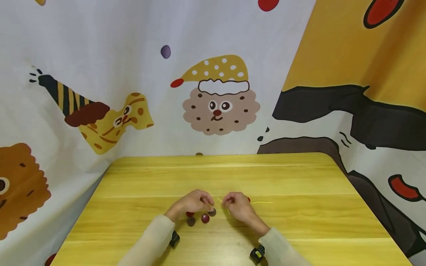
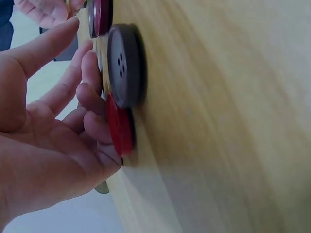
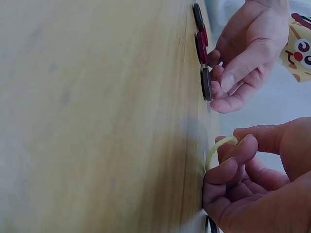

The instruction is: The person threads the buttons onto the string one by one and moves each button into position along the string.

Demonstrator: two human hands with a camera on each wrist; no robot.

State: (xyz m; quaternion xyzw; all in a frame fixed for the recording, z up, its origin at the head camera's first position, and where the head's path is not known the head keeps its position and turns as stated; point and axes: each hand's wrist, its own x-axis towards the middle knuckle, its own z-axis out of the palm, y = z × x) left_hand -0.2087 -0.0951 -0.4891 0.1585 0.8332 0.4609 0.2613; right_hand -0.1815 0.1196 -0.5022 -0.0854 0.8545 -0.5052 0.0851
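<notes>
My left hand point(image 1: 195, 201) hovers low over several large round buttons, its thumb and index finger apart. Its fingertips are right by a grey-brown button point(image 1: 212, 212); whether they touch it I cannot tell. Closer to me lie a dark red button point(image 1: 205, 218) and a dark grey button point(image 2: 119, 65) with holes through its middle. A bright red button point(image 2: 120, 126) sits by the curled lower fingers of that hand. My right hand point(image 1: 240, 207) pinches a yellow string point(image 3: 214, 151) between thumb and index finger. Past its far side, a red piece point(image 1: 249, 199) shows, mostly hidden.
The string's tail point(image 1: 263, 202) stretches to the right over the wooden table point(image 1: 139, 184). Behind the table's far edge hangs a printed curtain point(image 1: 139, 48). Black wrist cameras point(image 1: 174, 239) are strapped below both hands.
</notes>
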